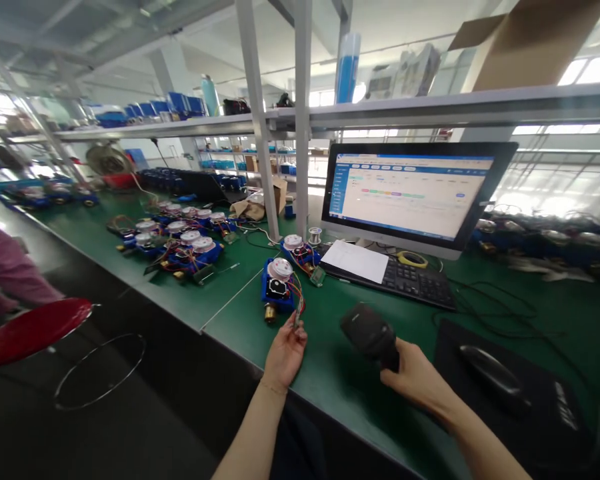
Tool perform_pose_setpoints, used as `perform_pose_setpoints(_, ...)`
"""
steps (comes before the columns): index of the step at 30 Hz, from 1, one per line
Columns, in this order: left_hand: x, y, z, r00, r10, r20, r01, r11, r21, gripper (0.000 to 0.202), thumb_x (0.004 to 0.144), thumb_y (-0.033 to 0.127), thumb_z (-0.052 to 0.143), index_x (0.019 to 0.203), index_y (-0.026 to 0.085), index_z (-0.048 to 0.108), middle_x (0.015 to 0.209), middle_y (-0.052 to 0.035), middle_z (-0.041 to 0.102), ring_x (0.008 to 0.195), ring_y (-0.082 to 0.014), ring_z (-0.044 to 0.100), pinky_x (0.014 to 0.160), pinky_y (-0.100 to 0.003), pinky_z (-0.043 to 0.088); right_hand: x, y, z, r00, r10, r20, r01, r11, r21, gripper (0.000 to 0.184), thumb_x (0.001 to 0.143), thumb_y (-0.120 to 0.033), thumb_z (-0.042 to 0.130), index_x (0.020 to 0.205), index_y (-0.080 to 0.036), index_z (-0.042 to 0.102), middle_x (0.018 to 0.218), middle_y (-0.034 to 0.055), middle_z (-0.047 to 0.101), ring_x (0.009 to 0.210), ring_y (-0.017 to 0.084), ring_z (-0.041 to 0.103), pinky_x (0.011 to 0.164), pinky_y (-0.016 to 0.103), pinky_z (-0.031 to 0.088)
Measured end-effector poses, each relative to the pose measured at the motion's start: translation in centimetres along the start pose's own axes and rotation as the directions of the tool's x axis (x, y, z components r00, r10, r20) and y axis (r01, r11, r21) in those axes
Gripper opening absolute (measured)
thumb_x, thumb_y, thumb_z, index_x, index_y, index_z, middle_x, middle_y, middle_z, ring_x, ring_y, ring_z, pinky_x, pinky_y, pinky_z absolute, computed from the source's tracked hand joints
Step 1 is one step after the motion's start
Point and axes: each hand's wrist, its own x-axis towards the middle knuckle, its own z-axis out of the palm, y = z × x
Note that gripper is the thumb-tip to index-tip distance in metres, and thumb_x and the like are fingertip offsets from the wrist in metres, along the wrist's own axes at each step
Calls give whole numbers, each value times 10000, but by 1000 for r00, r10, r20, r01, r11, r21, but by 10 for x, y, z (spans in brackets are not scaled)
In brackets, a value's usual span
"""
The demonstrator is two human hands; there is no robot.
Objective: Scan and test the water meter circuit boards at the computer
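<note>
Red stool (39, 328), cardboard box (535, 50) on shelf (430, 113).

Left hand (285, 353) pinches a small wired board (298, 316); right hand (416, 373) grips a black scanner (367, 330) over a green worktop (325, 353).

Board (299, 316): in your left hand (286, 355), beside the meter.
Meter (279, 285): on the bench (237, 323), beyond that hand.
Second meter (299, 251): behind it, left of your keyboard (423, 283).
Keyboard: before the monitor (405, 200), partly under the paper (356, 261).
Scanner (366, 329): in your right hand (414, 373), left of the mouse (495, 375).
Other meters (180, 239): grouped at your left.
</note>
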Motion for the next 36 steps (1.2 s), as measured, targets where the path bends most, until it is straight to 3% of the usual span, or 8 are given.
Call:
perform_pose_setpoints(2,1,6,0,997,-81,3,81,992,-95,193,839,71,403,773,61,585,756,-58,545,546,-24,469,533,-135,452,3,-24,3,993,-94,76,81,985,154,120,609,-193,468,713,-148,509,614,-27,461,553,98,409,501,201,336)
perform_pose_setpoints(7,2,13,2,987,-156,-28,143,952,-271,260,894,84,331,724,88,528,631,11,498,474,-16,455,480,-120,443,15,-62,17,974,-187,129,127,919,373,88,590,-193,452,664,-149,469,603,-43,386,540,72,311,480,189,301)
perform_pose_setpoints(11,4,12,1,982,-174,-68,141,927,-348,237,888,86,375,685,116,493,555,59,440,447,-31,451,447,-139,437,24,-68,19,970,-205,128,132,894,428,76,574,-192,474,639,-152,466,632,-32,421,554,75,322,505,197,323)
perform_pose_setpoints(18,6,11,0,983,-166,-84,126,927,-354,219,848,68,432,643,126,482,571,50,468,484,-49,478,460,-163,447,28,-69,16,971,-207,116,139,893,429,95,570,-192,491,655,-151,486,622,-31,427,557,83,330,512,206,326)
perform_pose_setpoints(25,5,13,0,990,-105,-90,82,970,-229,237,844,45,395,645,111,505,628,20,505,471,-30,448,454,-138,429,22,-67,7,966,-191,174,108,910,400,110,579,-196,471,676,-147,492,621,-36,427,544,76,337,480,190,313)
perform_pose_setpoints(29,4,9,-2,995,-47,-92,41,997,-63,240,818,44,406,646,78,570,692,-39,551,503,-25,453,513,-144,438,13,-60,-1,977,-115,178,64,962,267,167,608,-184,486,762,-146,540,673,-19,502,571,98,422,501,199,341)
perform_pose_setpoints(32,1,-1,1,996,58,-72,-51,993,103,139,749,74,555,845,97,652,848,-58,608,635,-60,525,607,-176,467,-2,-43,-1,994,25,108,-32,998,60,318,614,-155,516,926,-133,572,773,42,583,675,177,531,608,268,408)
perform_pose_setpoints(36,-2,-16,1,975,214,-59,-188,938,291,434,616,158,753,1036,186,649,1047,-16,592,874,-103,537,684,-153,460,-24,-5,1,985,167,44,-160,980,-122,641,597,-91,532,1235,-75,468,1129,184,550,1018,283,544,878,378,417)
